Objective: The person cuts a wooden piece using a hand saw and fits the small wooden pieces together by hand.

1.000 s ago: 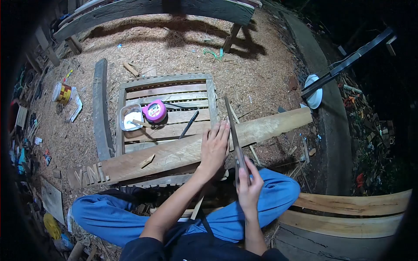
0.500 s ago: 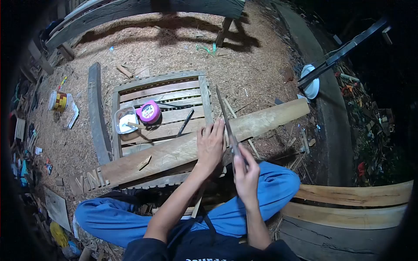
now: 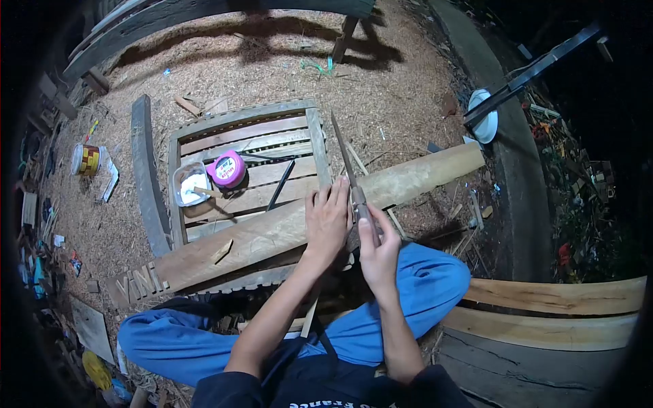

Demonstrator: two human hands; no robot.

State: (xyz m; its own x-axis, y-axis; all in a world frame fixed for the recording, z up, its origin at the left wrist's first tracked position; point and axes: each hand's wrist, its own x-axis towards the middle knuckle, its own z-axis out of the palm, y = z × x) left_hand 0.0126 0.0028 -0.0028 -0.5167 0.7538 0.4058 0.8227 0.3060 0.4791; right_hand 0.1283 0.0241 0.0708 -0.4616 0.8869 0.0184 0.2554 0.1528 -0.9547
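My right hand [image 3: 379, 250] is closed around the handle of a long, narrow-bladed knife [image 3: 347, 160]. Its blade points away from me across a long wooden board [image 3: 272, 234]. Just left of the blade, my left hand [image 3: 328, 221] lies palm down on the board with fingers stretched forward; whether a thin piece is under it is hidden. A small wood chip [image 3: 222, 251] rests on the board, and short sticks [image 3: 141, 280] are set out at its left end. Beneath the board is a slatted wooden frame [image 3: 313, 136].
On the slats are a clear tub [image 3: 192, 183] with white contents, a pink round container [image 3: 228, 168] and a black pen [image 3: 281, 185]. A grey plank [image 3: 146, 170] lies left. Bench boards [image 3: 544, 326] are at right; a wooden bench [image 3: 204, 30] stands beyond the sawdust.
My right hand has pushed the knife forward, away from my body, alongside my left hand. The left hand stays at nearly the same place on the board. The view has shifted slightly.
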